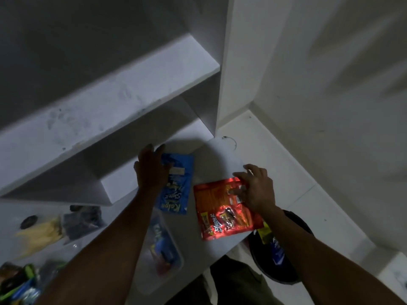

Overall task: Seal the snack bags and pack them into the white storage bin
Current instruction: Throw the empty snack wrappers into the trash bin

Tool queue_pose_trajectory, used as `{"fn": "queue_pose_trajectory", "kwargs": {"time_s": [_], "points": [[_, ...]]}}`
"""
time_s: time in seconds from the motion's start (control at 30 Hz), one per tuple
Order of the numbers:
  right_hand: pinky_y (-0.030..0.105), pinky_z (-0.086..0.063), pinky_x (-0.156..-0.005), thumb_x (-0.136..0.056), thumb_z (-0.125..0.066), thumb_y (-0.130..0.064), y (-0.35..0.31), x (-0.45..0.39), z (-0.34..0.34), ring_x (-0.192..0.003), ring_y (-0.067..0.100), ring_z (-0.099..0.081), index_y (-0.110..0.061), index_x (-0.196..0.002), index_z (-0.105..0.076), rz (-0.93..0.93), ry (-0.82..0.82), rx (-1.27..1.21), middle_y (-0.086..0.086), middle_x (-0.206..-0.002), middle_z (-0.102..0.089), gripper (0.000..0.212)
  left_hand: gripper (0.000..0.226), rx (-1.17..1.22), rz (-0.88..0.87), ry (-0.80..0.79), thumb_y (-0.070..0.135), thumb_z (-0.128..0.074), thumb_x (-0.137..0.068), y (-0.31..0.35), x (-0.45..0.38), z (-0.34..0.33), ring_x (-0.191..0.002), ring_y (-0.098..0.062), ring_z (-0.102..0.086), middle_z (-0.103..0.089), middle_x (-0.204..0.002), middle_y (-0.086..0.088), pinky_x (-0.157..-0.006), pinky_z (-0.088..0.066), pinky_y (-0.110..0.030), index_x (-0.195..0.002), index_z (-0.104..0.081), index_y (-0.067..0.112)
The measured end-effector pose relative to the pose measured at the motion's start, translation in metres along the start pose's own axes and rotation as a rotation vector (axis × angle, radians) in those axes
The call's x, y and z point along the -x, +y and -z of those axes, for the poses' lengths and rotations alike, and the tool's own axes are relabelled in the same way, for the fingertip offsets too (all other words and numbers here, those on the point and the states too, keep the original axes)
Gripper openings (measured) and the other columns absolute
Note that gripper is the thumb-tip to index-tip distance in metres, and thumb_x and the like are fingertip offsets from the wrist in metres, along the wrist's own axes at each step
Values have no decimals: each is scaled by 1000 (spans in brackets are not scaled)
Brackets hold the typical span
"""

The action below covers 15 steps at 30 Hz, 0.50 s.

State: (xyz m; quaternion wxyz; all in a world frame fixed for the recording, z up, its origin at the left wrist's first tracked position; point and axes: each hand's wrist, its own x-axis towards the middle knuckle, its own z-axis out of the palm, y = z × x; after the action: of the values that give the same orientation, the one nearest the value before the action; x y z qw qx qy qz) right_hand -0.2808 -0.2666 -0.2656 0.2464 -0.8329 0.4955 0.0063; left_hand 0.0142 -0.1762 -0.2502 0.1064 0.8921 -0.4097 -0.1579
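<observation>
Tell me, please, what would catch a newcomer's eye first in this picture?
The bright red snack bag lies at the white counter's near edge, the right hand on its top. Beside it to the left lies a blue snack bag, the left hand on its left side.

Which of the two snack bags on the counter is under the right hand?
The red snack bag; the right hand rests on its top corner. The blue snack bag lies by the left hand.
</observation>
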Motion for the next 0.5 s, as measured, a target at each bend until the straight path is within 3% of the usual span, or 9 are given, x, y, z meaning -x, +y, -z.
{"fn": "queue_pose_trajectory", "kwargs": {"time_s": [0.1,0.23,0.33,0.43,0.5], "points": [[49,-44,-94,-72,-73,-62,5,-3,-6,-126,33,-42,-32,-116,-68,-3,29,-27,7,-139,-51,54,54,-34,-39,-13,32,-68,-88,0,-10,-6,-144,-30,-22,-29,-155,-11,-111,-20,-51,-138,-51,24],[45,-41,-91,-67,-79,-58,7,-8,-10,-124,29,-38,-28,-101,-67,-15,56,-64,4,-134,-50,47,34,-25,-45,32,26,-69,-86,-5,-12,-9,-139,-31,-30,-38,-149,-12,-113,-19,-50,-117,-65,14],[38,-38,-85,-65,-84,-47,6,-8,-11,-113,24,-39,-29,-87,-66,-39,103,-83,-2,-114,-54,34,22,59,-47,65,16,-68,-85,-3,-11,-7,-130,-36,-38,-48,-137,-15,-110,-24,-55,-105,-66,8],[33,-32,-75,-74,-77,-31,1,-3,-5,-100,26,-46,-30,-76,-59,-51,82,-59,-8,-88,-58,18,21,26,-39,60,20,-70,-83,-3,-7,1,-122,-34,-44,-60,-118,-13,-112,-20,-55,-100,-66,10],[34,-31,-73,-80,-72,-28,1,4,-1,-98,27,-49,-31,-84,-61,-59,57,-30,-8,-83,-64,13,19,28,-26,52,26,-70,-85,-2,-2,9,-119,-33,-48,-64,-109,-10,-113,-19,-52,-97,-66,12]]}}
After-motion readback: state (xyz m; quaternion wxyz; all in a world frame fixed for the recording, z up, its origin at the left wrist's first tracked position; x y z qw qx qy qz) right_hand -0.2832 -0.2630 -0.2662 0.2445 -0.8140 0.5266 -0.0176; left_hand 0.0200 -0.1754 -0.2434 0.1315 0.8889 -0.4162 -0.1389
